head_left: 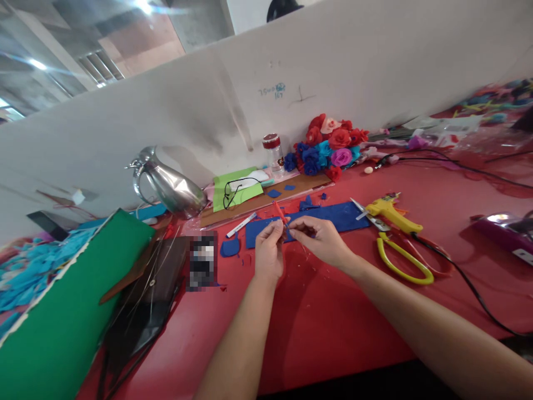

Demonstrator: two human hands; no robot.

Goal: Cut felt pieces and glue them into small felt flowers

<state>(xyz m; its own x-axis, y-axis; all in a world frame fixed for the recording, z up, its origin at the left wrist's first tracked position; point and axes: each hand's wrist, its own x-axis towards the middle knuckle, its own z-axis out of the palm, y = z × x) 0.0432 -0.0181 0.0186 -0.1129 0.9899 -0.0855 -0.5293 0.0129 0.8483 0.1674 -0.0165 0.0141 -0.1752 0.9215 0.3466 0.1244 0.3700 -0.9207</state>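
Note:
My left hand (270,250) is closed in a pinch around a thin red stick (278,210) that points up and away from me. Close beside it, my right hand (318,238) has thumb and forefinger pressed together at the stick's lower end. A small dark blue bit shows between the two hands, but what the right fingers hold is too small to make out. Under and behind both hands lies a blue strip of sheet material (339,218) on the red table (325,333). A cut blue piece (230,247) rests left of my left hand.
Right of the strip are yellow-handled scissors (406,261) and a yellow glue gun (393,215) with a black cord. Behind stand a steel jug (175,186), a glass jar (273,153) and a bunch of artificial roses (327,147). A green board (62,316) leans at left.

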